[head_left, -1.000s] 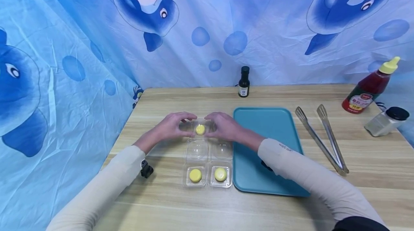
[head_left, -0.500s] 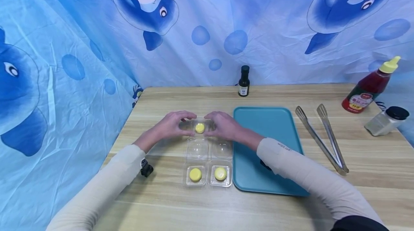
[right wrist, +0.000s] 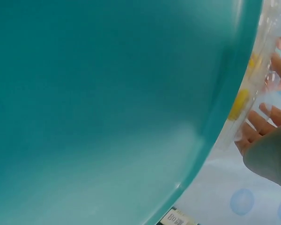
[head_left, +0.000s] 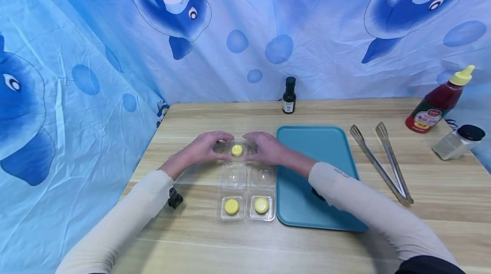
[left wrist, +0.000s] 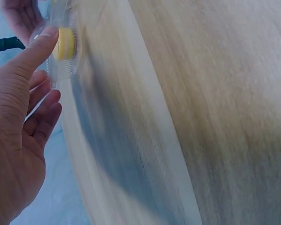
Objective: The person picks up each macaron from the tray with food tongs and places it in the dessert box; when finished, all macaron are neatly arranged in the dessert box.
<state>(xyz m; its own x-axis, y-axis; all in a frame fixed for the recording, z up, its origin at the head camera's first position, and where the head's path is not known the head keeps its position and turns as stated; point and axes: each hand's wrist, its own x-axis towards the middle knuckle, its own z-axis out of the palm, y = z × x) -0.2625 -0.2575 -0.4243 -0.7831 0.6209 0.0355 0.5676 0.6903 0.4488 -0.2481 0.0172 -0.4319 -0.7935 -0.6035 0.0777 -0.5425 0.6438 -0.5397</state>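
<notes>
My left grip [head_left: 212, 148] and right grip [head_left: 264, 149] are bent around opposite sides of one clear container [head_left: 237, 159], fingers and thumbs partly curled, parted by the container's width. The left wrist view shows my left thumb pressed flat against the plastic. A yellow round piece [head_left: 237, 150] sits inside. All clock positions below are taken from this container in the head view.

At six o'clock: left clear box [head_left: 232, 195], holding one yellow disc [head_left: 232, 206]. At five o'clock: right clear box [head_left: 262, 194], holding one pale-topped disc [head_left: 261, 206]. Both boxes stand open, domed lids [head_left: 235, 177] folded toward twelve.

Between three and four o'clock: teal tray [head_left: 310, 137], on the wood-grain surface [head_left: 184, 240]. At three o'clock: metal tongs [head_left: 383, 169], arms spread, then a black-capped jar [head_left: 456, 144], pale contents.

Between two and three o'clock: yellow-capped red bottle [head_left: 437, 103]; label print too small to read. Between one and two: small dark bottle [head_left: 289, 95], pale label, likewise unreadable. Lettering on my right sleeve [head_left: 345, 184] is illegible.
</notes>
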